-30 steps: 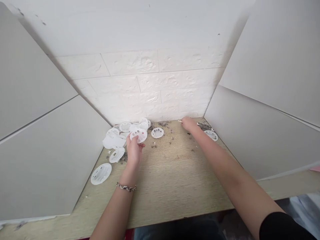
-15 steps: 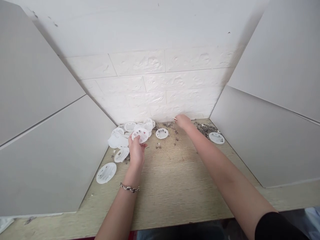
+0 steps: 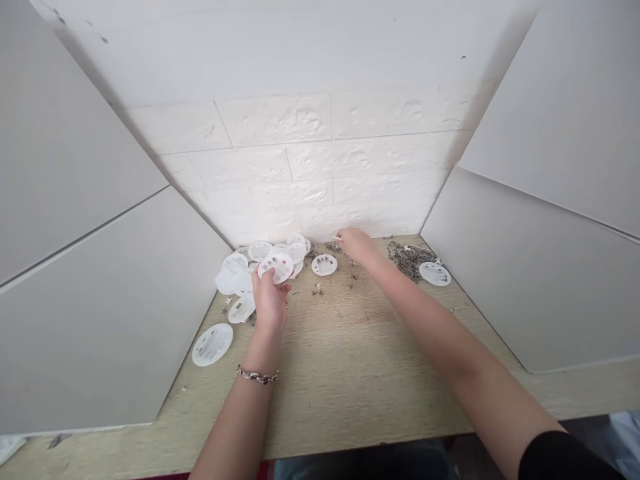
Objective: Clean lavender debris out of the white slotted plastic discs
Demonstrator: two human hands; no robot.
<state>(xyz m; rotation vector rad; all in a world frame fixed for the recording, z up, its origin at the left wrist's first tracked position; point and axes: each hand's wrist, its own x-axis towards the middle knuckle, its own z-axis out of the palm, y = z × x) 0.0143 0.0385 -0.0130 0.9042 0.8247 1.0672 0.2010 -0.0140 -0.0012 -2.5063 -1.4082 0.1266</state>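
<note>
My left hand (image 3: 269, 303) grips a round white plastic disc with slots (image 3: 277, 269), thumb on its upper face, held just above the heap of similar discs (image 3: 231, 280). By the back wall, my right hand (image 3: 356, 243) is closed around a thin, pale stick (image 3: 337, 239), whose tip points left. Small metal bits (image 3: 331, 247) lie scattered on the table below that hand. One more slotted disc (image 3: 325, 265) lies flat between my two hands.
White panels (image 3: 115, 300) enclose the wooden table (image 3: 350, 387) on both sides, with a brick-patterned wall (image 3: 310, 160) behind. A dark pile of small parts (image 3: 407, 260) and a single disc lie at the right; another disc (image 3: 213, 345) lies at the front left.
My right hand has shifted left along the wall with the pale stick, uncovering more of the right pile. My left hand has moved slightly left with its disc.
</note>
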